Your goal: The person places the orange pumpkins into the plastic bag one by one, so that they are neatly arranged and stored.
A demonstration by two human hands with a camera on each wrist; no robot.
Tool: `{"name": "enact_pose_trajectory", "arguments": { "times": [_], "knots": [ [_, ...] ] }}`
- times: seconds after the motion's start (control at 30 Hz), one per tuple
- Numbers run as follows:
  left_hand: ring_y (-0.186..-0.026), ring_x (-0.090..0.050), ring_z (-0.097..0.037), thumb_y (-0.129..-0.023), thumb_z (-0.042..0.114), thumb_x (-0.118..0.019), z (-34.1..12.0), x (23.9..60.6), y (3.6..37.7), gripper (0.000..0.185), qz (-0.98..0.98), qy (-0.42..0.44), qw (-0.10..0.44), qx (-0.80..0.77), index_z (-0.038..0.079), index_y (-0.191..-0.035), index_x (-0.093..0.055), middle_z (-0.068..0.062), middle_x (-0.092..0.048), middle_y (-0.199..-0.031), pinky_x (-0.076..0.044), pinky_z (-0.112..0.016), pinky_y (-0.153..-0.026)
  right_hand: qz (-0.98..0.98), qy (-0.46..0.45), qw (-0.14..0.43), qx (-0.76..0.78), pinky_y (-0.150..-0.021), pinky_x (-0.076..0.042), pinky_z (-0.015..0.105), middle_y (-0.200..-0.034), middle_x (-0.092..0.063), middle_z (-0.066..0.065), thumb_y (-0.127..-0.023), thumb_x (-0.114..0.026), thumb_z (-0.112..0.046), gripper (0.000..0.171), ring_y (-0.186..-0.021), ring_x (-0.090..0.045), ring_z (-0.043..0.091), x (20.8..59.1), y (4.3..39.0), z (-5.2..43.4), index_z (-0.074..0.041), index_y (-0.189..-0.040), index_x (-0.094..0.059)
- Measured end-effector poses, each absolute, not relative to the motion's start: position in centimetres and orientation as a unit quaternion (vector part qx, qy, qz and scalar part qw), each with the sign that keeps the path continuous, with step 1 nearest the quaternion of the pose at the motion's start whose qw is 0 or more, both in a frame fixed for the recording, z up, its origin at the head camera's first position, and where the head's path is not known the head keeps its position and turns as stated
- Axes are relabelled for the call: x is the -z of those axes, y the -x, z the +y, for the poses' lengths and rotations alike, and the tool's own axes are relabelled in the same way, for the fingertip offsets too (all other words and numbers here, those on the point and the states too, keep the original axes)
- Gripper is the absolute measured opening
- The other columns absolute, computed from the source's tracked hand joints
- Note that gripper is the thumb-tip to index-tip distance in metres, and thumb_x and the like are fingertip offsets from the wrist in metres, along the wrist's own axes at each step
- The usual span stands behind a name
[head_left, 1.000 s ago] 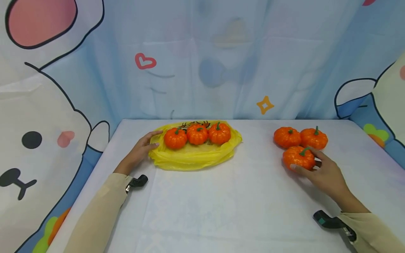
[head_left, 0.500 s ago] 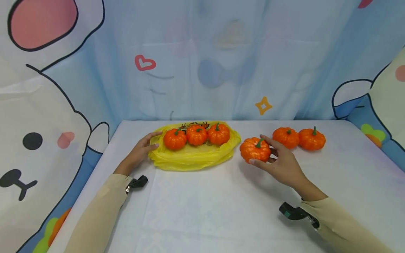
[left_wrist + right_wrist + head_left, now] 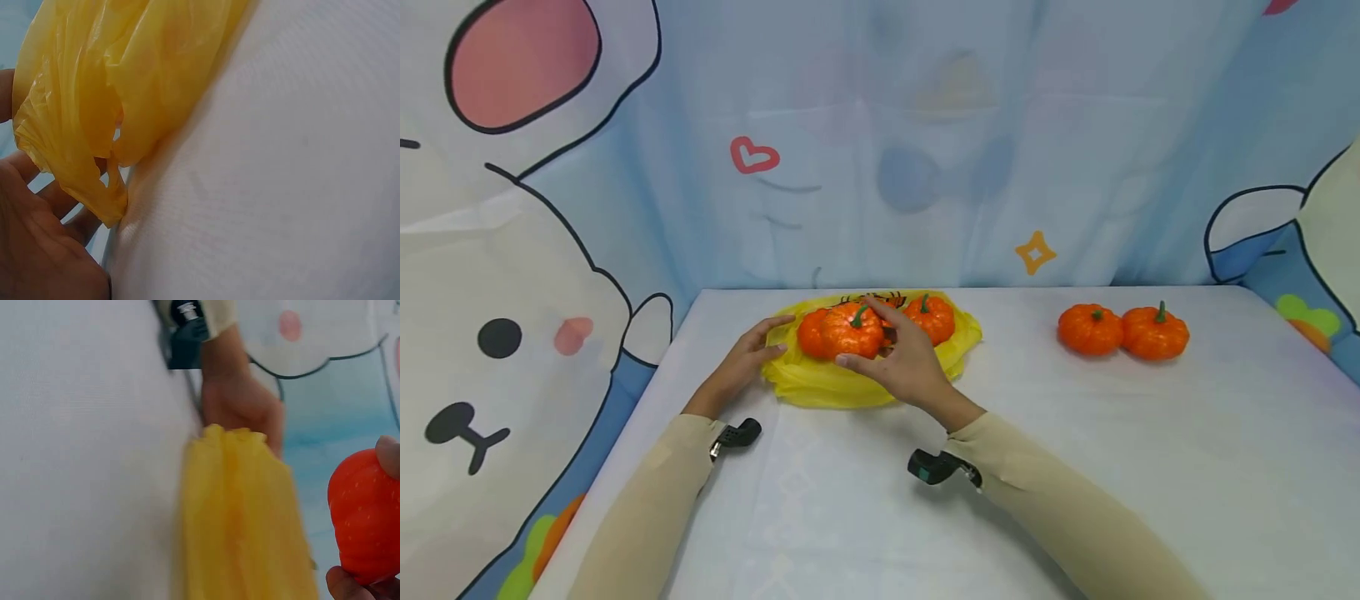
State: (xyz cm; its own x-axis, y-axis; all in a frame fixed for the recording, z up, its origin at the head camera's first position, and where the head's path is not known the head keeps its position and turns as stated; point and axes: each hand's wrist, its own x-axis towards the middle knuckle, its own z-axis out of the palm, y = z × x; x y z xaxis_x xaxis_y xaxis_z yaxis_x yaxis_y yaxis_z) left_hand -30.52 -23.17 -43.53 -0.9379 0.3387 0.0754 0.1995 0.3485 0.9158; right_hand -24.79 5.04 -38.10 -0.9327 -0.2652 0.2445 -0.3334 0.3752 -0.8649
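Left hand (image 3: 741, 367) flat, fingers relaxed, pinning yellow bag's (image 3: 820, 385) left edge to table (image 3: 1075, 467). Right hand (image 3: 902, 362) grips a pumpkin (image 3: 848, 330) over the bag, near the pumpkins on the bag (image 3: 934, 318). Judgement: lower gently into the free near spot, avoid knocking neighbours. Two pumpkins (image 3: 1123, 332) far right.

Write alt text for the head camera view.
A person's right hand holds a small orange pumpkin over a yellow plastic bag that bears more pumpkins, while the left hand rests on the bag's edge. Two pumpkins sit apart on the white table.
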Motion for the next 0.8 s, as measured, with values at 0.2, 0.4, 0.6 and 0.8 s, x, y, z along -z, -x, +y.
{"name": "enact_pose_trajectory", "arguments": {
  "times": [0.2,0.4,0.6,0.8],
  "knots": [
    [-0.154,-0.008,-0.032,-0.099,0.014,-0.051,-23.1,43.6,30.6,0.051,0.822,-0.164,0.064,-0.541,0.010,-0.149,-0.040,-0.010,-0.021,-0.164,-0.001,-0.060,-0.122,-0.838,-0.187,0.025,-0.512,-0.101,-0.052,0.042,-0.148,-0.049,0.009,-0.076,-0.085,-0.039,0.088,-0.127,-0.056,0.027,40.1,25.5,1.6,-0.016,-0.149,-0.042],
    [-0.154,-0.008,-0.031,-0.100,0.014,-0.051,-23.2,43.5,30.6,0.050,0.822,-0.157,0.067,-0.543,0.011,-0.149,-0.041,-0.009,-0.021,-0.164,-0.001,-0.060,-0.122,-0.854,-0.189,0.019,-0.485,-0.107,-0.047,0.046,-0.146,-0.051,0.012,-0.077,-0.083,-0.042,0.089,-0.132,-0.053,0.028,41.0,25.6,0.5,-0.006,-0.148,-0.042],
    [-0.154,-0.011,-0.031,-0.100,0.015,-0.052,-23.2,43.6,30.7,0.049,0.818,-0.159,0.066,-0.548,0.012,-0.148,-0.042,-0.009,-0.024,-0.164,-0.004,-0.059,-0.123,-0.873,-0.188,-0.002,-0.450,-0.110,-0.043,0.049,-0.147,-0.050,0.015,-0.079,-0.079,-0.046,0.089,-0.133,-0.050,0.032,41.4,25.2,0.3,-0.003,-0.147,-0.041],
    [-0.152,-0.014,-0.032,-0.099,0.015,-0.052,-23.2,43.8,30.7,0.050,0.811,-0.163,0.071,-0.558,0.011,-0.148,-0.041,-0.010,-0.023,-0.164,-0.009,-0.060,-0.122,-0.889,-0.197,-0.001,-0.412,-0.107,-0.045,0.049,-0.142,-0.049,0.019,-0.081,-0.078,-0.046,0.086,-0.128,-0.051,0.033,41.8,25.0,0.2,-0.007,-0.149,-0.041]
  ]
}}
